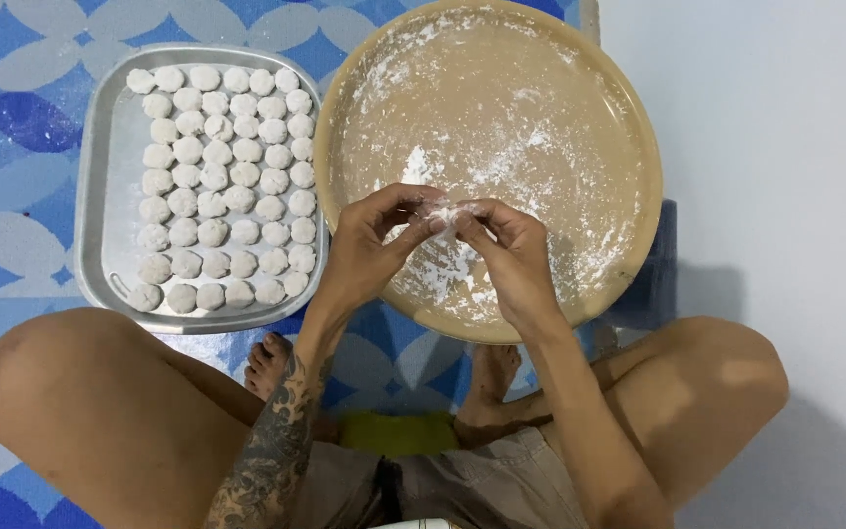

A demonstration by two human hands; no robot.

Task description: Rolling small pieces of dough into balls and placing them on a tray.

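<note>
- The left hand [369,240] and the right hand [506,250] meet fingertip to fingertip over the round tan tray [638,147], both pinched shut on one small floured dough piece [446,214] held between them, above the tray's near half.
- Handling, as a judgement: the dough piece looks light and soft — it should give under the fingertips and dent easily, so a gentle pinch at its edges suits it better than a squeeze. Its flour coat probably keeps it from sticking, though it may make it a little slippery.
- Just under the grip, loose white flour [501,147] is scattered across the tray floor, thickest beneath the fingers.
- To the left of the grip, well apart from it, a rectangular metal tray [100,196] holds rows of round white dough balls [222,186] — close together, many touching.
- Beneath both trays lies a blue-and-white patterned mat [12,147].
- No packages, labels or signs show anywhere around the hands.
</note>
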